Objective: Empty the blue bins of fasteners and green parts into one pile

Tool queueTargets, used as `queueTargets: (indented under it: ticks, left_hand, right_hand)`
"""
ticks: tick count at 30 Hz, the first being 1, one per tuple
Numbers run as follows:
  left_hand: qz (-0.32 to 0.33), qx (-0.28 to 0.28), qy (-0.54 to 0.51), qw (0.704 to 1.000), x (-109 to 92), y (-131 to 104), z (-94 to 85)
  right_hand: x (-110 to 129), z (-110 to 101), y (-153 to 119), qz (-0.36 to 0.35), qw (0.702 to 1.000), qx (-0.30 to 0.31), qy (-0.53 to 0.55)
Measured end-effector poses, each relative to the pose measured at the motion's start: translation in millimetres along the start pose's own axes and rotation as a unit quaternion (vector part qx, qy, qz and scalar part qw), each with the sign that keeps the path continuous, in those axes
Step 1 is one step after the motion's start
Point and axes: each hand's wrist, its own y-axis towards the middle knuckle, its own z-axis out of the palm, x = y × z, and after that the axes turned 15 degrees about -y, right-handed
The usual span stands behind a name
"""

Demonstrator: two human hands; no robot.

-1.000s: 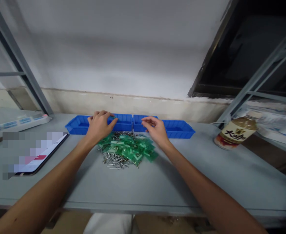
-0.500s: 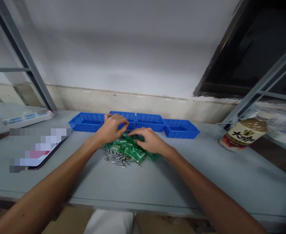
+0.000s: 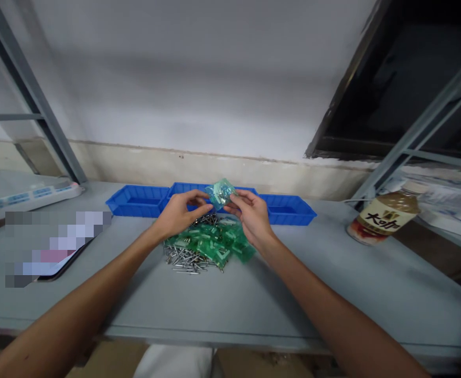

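Note:
My right hand (image 3: 254, 212) pinches a small clear-green plastic bag (image 3: 220, 193) by its right side, raised above the pile. Small shiny pieces show inside it; their kind is too small to tell. To the left of the bag, my left hand (image 3: 181, 212) has thumb and fingers apart, the tips close to the bag's edge. Below both hands lie more green plastic bags (image 3: 210, 239) in a heap. Loose metal pins that look like blind rivets (image 3: 185, 261) spill out at the heap's front, with darker small pieces (image 3: 206, 219) behind.
Blue plastic bins stand in a row along the wall, among them a left bin (image 3: 136, 202) and a right bin (image 3: 291, 210). A phone (image 3: 68, 247) and a power strip (image 3: 41, 195) lie on the left. At right stands a drink bottle (image 3: 385, 215), near a metal frame post (image 3: 411, 147).
Both hands were down at the heap. My right hand has come up with a green bag pinched in it, and my left hand has shifted slightly, staying beside it.

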Motion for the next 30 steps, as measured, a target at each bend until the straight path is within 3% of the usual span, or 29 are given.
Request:
queueTargets:
  ticks: [4, 11, 14, 20, 26, 30]
  left_hand:
    - [-0.02, -0.012, -0.059, 0.998, 4.6, 0.6, 2.9]
    - [-0.058, -0.058, -0.182, 0.98, 2.1, 1.9, 3.1]
    - [-0.068, -0.073, -0.235, 0.967, 0.5, 2.0, 2.2]
    - [-0.083, -0.102, -0.186, 0.974, 1.3, 2.8, -1.0]
    - [-0.091, -0.095, -0.153, 0.979, 4.6, 1.2, -1.5]
    - [-0.099, -0.134, -0.152, 0.974, 6.9, 7.3, -5.1]
  right_hand:
    - [2.1, 1.1, -3.0, 0.022, 1.0, 0.022, -0.003]
    - [-1.0, -2.7, -0.7, -0.038, 0.99, -0.002, -0.139]
    - [-1.3, -4.3, 0.2, -0.033, 0.991, 0.026, -0.127]
    - [4.0, -5.3, -2.1, 0.0, 0.994, 0.095, -0.045]
    - [6.8, -5.0, -3.5, -0.002, 0.989, 0.117, -0.087]
    - [7.9, -3.9, -3.1, -0.028, 0.988, 0.106, -0.107]
